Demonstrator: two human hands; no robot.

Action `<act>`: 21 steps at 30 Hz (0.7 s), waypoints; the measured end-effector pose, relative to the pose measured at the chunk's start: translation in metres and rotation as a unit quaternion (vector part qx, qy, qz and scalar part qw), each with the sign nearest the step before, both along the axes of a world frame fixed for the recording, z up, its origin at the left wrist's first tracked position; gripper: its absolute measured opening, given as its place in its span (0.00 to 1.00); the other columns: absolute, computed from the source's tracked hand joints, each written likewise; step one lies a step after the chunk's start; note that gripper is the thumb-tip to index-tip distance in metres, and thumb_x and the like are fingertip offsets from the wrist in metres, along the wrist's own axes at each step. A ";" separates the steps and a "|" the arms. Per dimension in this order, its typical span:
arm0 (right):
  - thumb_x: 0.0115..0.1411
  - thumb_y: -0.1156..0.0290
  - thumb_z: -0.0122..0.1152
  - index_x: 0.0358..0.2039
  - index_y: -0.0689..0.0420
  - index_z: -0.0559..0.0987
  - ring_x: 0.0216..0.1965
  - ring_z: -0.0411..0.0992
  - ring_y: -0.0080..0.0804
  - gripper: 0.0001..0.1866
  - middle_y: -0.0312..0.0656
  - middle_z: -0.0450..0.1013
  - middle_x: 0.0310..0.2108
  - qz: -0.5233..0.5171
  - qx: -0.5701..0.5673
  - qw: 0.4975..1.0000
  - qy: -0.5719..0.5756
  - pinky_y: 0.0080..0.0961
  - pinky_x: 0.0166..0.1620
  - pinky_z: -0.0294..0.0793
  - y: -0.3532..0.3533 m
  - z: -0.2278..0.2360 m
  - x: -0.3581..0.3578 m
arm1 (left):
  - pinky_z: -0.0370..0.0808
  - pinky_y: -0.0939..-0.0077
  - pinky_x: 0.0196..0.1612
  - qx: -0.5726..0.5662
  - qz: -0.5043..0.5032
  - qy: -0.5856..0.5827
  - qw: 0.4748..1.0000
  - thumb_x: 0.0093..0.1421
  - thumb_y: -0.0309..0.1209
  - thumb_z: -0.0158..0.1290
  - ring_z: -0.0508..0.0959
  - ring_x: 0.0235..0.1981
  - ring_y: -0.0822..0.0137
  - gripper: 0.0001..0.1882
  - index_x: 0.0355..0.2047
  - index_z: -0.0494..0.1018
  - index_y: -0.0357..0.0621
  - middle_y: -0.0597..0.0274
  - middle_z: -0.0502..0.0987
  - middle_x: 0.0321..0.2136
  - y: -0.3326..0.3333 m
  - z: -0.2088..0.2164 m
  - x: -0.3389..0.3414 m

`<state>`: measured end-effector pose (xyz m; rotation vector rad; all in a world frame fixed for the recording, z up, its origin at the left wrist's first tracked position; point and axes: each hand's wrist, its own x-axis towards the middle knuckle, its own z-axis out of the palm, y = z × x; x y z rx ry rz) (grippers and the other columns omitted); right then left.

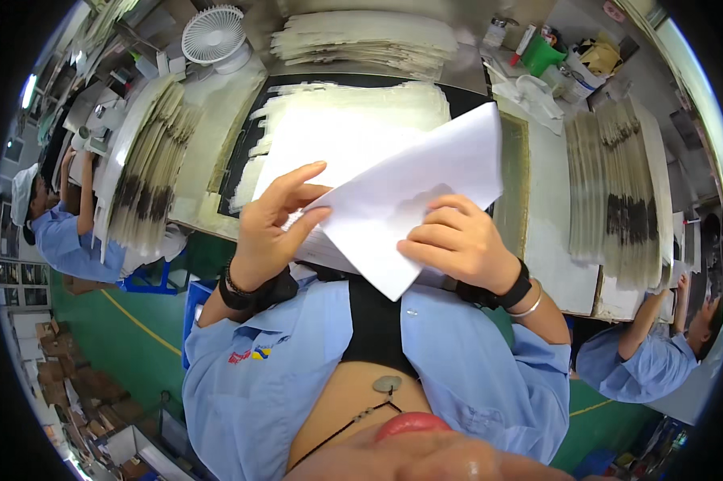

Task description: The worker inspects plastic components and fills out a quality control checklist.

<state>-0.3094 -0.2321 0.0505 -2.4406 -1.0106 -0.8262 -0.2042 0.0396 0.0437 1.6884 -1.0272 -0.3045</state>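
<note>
Head view: the left hand [273,224] is pinching the left edge of a white sheet [421,172] at the frame's centre; the right hand [465,244] is gripping its lower right edge (the thumb is hiding). A pale table [547,232] strip is separating it from stacked boards [582,184] at right. The sheet is partly covering paper [313,144] beneath.

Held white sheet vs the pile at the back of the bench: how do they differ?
The held sheet is lifted and tilted; the back pile lies flat. The held sheet is bright white with clean edges; the back pile is creamier, with ragged edges. Both are pale.
</note>
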 end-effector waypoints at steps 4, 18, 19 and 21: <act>0.43 0.76 0.62 0.31 0.56 0.81 0.30 0.73 0.33 0.11 0.37 0.74 0.30 -0.066 0.080 0.992 -0.068 0.29 0.34 0.74 -0.015 0.000 -0.006 | 0.71 0.66 0.54 -0.168 0.016 -0.025 0.985 0.43 0.28 0.70 0.73 0.50 0.59 0.56 0.65 0.43 0.42 0.43 0.69 0.52 0.004 0.000 0.006; 0.51 0.71 0.63 0.41 0.54 0.77 0.43 0.70 0.38 0.15 0.38 0.74 0.40 -0.007 -0.044 0.997 -0.061 0.37 0.55 0.66 0.003 0.115 0.085 | 0.74 0.74 0.38 0.000 0.240 -0.103 0.965 0.55 0.27 0.58 0.79 0.29 0.70 0.11 0.39 0.75 0.37 0.55 0.79 0.29 -0.051 0.030 0.010; 0.50 0.71 0.65 0.44 0.54 0.76 0.46 0.69 0.39 0.19 0.40 0.73 0.44 -0.064 -0.010 0.993 -0.102 0.36 0.55 0.66 0.002 0.112 0.089 | 0.72 0.80 0.34 -0.031 0.296 -0.051 0.953 0.58 0.27 0.56 0.77 0.28 0.73 0.09 0.36 0.75 0.34 0.54 0.79 0.28 -0.049 0.023 0.013; 0.46 0.71 0.69 0.50 0.53 0.73 0.52 0.67 0.42 0.28 0.43 0.68 0.52 -0.148 0.015 0.982 -0.118 0.34 0.53 0.67 -0.007 0.096 0.091 | 0.74 0.77 0.37 -0.113 0.310 0.017 0.944 0.60 0.26 0.53 0.77 0.33 0.70 0.13 0.41 0.71 0.28 0.52 0.79 0.34 -0.037 0.008 0.016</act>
